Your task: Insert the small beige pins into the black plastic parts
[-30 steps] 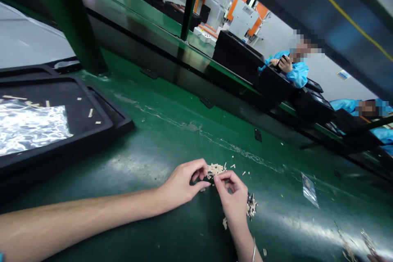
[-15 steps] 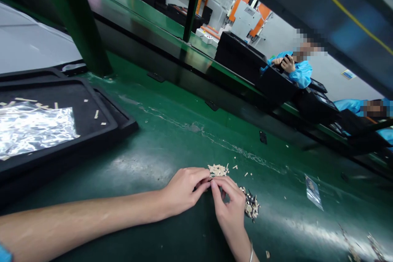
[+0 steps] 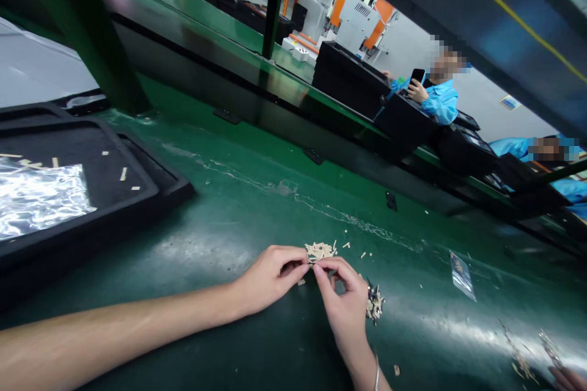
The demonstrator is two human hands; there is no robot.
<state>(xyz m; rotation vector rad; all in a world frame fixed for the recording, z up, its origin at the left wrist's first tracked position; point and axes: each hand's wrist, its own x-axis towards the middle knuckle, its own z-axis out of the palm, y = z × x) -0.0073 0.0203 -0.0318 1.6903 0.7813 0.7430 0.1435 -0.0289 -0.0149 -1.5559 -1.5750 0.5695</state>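
My left hand (image 3: 271, 277) and my right hand (image 3: 342, 299) meet fingertip to fingertip over the green bench. Between the two pinches is a small dark part (image 3: 311, 264), mostly covered by the fingers; its kind is too small to make out. Just beyond the fingertips lies a pile of small cream-coloured strips (image 3: 321, 250). Partly behind my right hand sits a second heap (image 3: 375, 304) of mixed dark and cream pieces. One loose cream piece (image 3: 301, 282) rests on the bench below my left fingertips.
A black tray (image 3: 151, 186) at left holds a shiny silver bag (image 3: 43, 198) and scattered strips. A clear plastic bag (image 3: 462, 276) lies at right. Another person's hand (image 3: 568, 376) enters at the lower right corner. Across the bench a person in blue (image 3: 443, 104) holds a phone.
The view has shifted slightly, moving the scene left. My hands stay pinched together. Another hand has appeared at lower right, and the far person's phone is now turned upright.
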